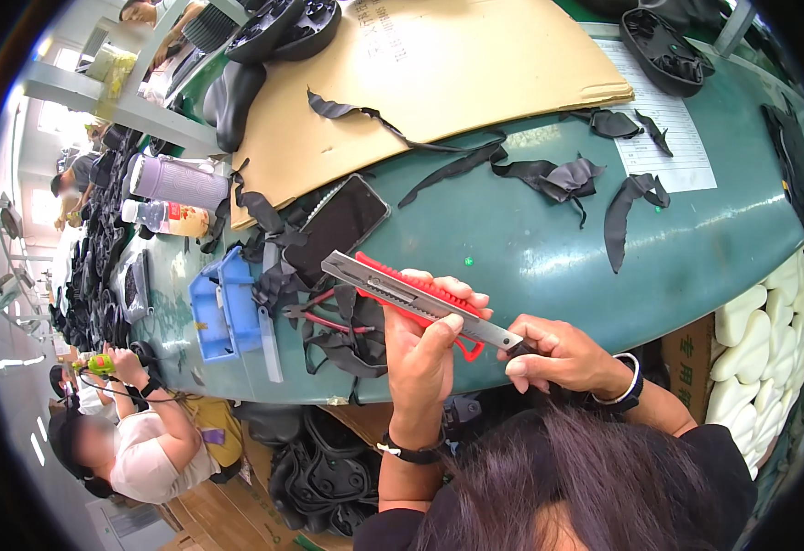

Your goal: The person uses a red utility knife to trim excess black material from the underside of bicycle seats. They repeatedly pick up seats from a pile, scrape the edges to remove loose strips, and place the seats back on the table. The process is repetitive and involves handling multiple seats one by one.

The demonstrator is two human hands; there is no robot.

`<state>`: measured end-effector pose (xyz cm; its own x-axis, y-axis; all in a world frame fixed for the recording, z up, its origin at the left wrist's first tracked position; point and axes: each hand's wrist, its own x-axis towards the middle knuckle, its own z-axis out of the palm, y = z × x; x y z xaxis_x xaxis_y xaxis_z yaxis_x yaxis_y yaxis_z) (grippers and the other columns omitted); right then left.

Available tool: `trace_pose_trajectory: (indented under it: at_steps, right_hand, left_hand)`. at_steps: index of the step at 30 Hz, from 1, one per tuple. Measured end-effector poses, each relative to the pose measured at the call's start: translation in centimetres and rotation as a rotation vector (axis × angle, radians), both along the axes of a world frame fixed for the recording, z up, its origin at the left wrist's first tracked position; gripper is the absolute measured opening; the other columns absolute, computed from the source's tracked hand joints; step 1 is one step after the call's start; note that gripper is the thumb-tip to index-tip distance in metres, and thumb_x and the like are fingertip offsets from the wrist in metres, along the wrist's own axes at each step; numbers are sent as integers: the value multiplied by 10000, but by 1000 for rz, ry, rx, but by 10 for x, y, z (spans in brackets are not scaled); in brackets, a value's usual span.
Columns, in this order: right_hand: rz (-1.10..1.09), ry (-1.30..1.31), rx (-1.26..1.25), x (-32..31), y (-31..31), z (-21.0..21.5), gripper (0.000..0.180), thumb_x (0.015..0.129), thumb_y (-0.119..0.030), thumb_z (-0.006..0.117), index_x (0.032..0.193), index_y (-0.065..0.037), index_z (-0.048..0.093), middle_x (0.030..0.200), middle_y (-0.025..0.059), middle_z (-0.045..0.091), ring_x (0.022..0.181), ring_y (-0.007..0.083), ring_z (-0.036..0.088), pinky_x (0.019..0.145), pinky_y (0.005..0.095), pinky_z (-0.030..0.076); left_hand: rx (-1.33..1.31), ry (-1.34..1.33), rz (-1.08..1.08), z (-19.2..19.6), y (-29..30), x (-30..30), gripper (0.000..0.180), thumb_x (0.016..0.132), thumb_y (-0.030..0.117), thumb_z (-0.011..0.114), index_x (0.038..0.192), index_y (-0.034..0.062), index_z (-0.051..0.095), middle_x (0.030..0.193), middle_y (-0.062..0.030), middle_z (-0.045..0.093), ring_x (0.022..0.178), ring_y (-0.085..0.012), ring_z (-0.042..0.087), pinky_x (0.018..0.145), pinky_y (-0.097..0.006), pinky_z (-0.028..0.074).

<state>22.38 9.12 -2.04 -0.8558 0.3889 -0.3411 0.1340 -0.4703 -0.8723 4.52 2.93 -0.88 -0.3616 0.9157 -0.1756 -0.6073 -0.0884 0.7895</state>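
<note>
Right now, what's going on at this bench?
A person holds a red and grey utility knife in the left hand, while the right hand pinches its blade end. Below it, the green table carries black scraps, a phone, cardboard and blue trays.

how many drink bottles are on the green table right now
2, both at the table's left end: a purple bottle lying on its side, and a clear bottle lying just in front of it. Clutter there may hide others.
</note>
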Motion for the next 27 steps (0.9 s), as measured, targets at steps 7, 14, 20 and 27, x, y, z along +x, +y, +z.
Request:
trace_pose_trajectory:
  at_steps: [7,14,20,27]
  right_hand:
    - [-74,-8,110,0,-2,-6,300,1024,-329,462,982,-44,546,638,-16,503,530,67,428,512,230,344]
    - [-331,73,176,-17,-16,0,495,1022,-475,374,1221,-25,431,703,29,506,578,69,444,536,227,355]
    - [-372,111,640,-20,-17,-14,684,988,-536,396,1413,-11,284,1195,236,561,1039,316,617,876,374,483]
    - [-16,97,705,-4,9,6,743,978,-316,541,1517,-36,113,1362,258,481,988,339,654,849,383,516]
  left_hand:
    - [70,67,-129,-4,-3,-2,489,879,-19,562,1276,65,291,1111,-143,537,1058,-279,591,924,-440,507]
    - [51,120,-91,-16,-7,16,499,927,69,565,1349,83,300,1105,-124,525,1061,-238,529,968,-415,440]
    - [86,102,-87,-22,-3,37,400,968,146,485,1326,65,327,1137,-142,536,1111,-248,517,1018,-404,388]
    - [36,-43,-61,-7,1,31,345,973,166,481,1297,76,403,1238,-174,530,1220,-281,496,1025,-433,411]
